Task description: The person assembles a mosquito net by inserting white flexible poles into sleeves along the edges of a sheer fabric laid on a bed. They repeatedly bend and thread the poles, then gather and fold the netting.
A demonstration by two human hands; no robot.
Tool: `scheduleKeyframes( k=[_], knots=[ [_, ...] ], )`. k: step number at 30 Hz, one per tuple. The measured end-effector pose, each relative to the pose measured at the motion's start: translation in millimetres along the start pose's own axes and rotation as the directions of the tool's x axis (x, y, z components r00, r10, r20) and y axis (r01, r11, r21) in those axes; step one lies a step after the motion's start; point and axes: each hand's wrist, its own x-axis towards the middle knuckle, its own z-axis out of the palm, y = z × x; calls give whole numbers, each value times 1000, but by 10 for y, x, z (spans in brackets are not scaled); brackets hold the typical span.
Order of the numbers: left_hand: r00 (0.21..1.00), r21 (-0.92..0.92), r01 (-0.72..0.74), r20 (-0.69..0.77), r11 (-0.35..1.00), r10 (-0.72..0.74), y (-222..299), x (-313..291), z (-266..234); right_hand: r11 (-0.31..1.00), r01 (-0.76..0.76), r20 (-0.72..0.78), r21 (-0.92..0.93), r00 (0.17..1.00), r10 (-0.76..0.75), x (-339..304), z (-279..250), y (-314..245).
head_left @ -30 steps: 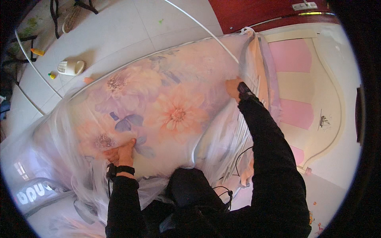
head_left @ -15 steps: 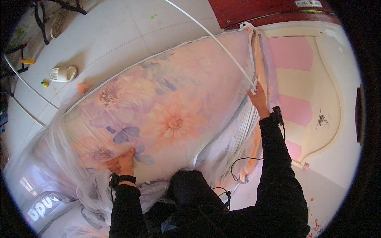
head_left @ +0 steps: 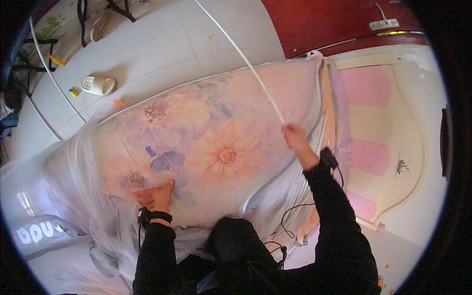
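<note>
My right hand (head_left: 297, 141) is closed around the lower end of a thin white pole (head_left: 244, 58), above the head half of the bed. From there the pole slants up and away past the bed's far edge. Below it spreads a pastel bed sheet (head_left: 227, 156) with large orange and purple flowers, under a sheer white mosquito net (head_left: 81, 184). My left hand (head_left: 156, 195) rests on the net-covered bedding near a purple flower, thumb out and fingers stretched to the left. The net bunches in folds beside my left wrist and in front of my knee.
A cream and pink headboard (head_left: 376, 115) stands at the right. A dark red furniture panel (head_left: 334, 24) with a white power strip (head_left: 383, 24) is at the back. On the far-left floor lie a cream slipper (head_left: 98, 85) and small toys. Another white pole (head_left: 54, 76) curves up at the left.
My right hand has moved left with the pole end, away from the gathered net near the headboard. My left hand stays on the bedding; the whole view has shifted slightly.
</note>
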Motion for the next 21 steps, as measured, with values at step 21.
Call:
scheduleKeyframes(
  k=[21],
  knots=[
    [316,-469,-831,45,299,948,653,-3842,13,-7,-366,365,931,931,-24,-4532,1220,174]
  ],
)
